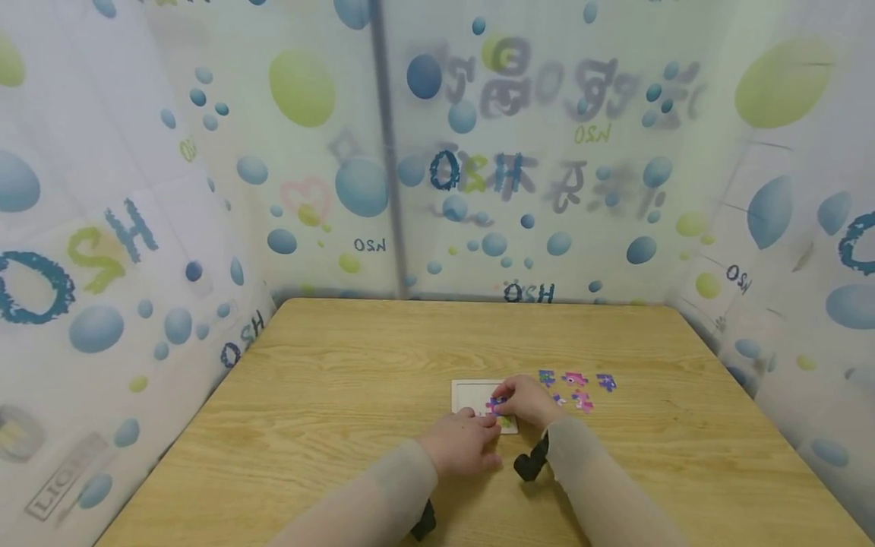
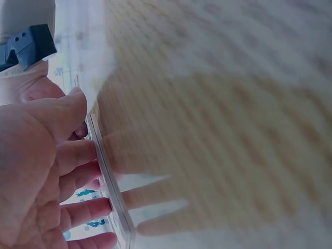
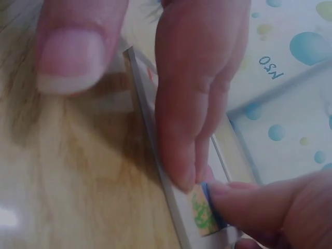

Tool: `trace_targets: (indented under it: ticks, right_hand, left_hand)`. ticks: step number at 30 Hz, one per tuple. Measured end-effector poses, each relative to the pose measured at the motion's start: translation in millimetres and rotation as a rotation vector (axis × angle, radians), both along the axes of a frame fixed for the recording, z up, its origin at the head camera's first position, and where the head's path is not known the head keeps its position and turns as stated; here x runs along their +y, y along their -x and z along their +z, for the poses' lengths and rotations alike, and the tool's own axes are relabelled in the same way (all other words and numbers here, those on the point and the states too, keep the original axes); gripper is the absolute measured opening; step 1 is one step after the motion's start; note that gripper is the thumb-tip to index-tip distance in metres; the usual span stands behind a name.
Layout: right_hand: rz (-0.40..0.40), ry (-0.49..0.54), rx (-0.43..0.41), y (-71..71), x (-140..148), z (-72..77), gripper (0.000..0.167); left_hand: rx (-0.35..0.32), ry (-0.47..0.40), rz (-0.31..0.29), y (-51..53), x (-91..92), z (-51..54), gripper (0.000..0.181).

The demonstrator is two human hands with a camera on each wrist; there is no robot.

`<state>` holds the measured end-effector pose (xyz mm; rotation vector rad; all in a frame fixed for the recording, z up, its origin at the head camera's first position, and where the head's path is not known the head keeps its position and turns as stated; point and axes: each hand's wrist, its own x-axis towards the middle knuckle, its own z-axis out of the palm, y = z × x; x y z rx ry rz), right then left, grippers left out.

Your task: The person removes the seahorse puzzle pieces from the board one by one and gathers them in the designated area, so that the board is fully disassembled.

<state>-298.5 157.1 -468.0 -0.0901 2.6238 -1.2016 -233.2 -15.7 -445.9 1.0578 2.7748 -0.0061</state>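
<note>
Puzzle pieces (image 1: 576,378) are lying in two places: at least five are sitting loose on the wooden tabletop (image 1: 328,380), and at least two more are showing at the white tray (image 1: 472,393), just left of the loose ones. A purple piece (image 1: 492,404) is resting at the right side of the tray, and the right hand (image 1: 529,401) is pinching it with thumb and finger, so that grip is narrow. I can't tell if the piece is lying all the way flat. A yellow and green piece (image 3: 202,215) is sitting in the tray's near right corner, right beside it. The left hand (image 1: 459,444) is gripping nothing; its fingers are stretching out nearly straight and touching the tray.

Both hands seem to be fitting the purple piece next to the green one, and much of the tray's bottom is showing bare. The next move is probably calling for tiny wiggles until the edges are matching, then a soft push down.
</note>
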Motion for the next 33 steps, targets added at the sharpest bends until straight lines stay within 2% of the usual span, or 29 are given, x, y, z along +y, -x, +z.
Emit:
trace_targets:
  ticks: [11, 20, 27, 30, 33]
  right_hand:
    - [-0.009, 0.000, -0.052, 1.1, 0.2, 7.7, 0.017]
    - [-0.023, 0.042, -0.067, 2.9, -1.7, 4.5, 0.017]
    - [-0.006, 0.012, -0.046, 1.3, -2.7, 3.8, 0.017]
    - [-0.009, -0.006, -0.050, 1.2, -4.1, 4.2, 0.018]
    - [-0.003, -0.010, -0.052, 1.6, -4.5, 3.1, 0.018]
  left_hand:
    - [0.029, 0.008, -0.001, -0.9, -0.3, -0.6, 0.058]
    - [0.043, 0.009, -0.025, -1.5, -2.9, -2.2, 0.060]
    - [0.119, 0.012, -0.056, -1.8, -3.2, -6.2, 0.058]
    - [0.118, 0.014, -0.054, -1.9, -2.8, -6.1, 0.058]
    - [0.085, 0.010, -0.041, -1.8, -2.3, -5.5, 0.058]
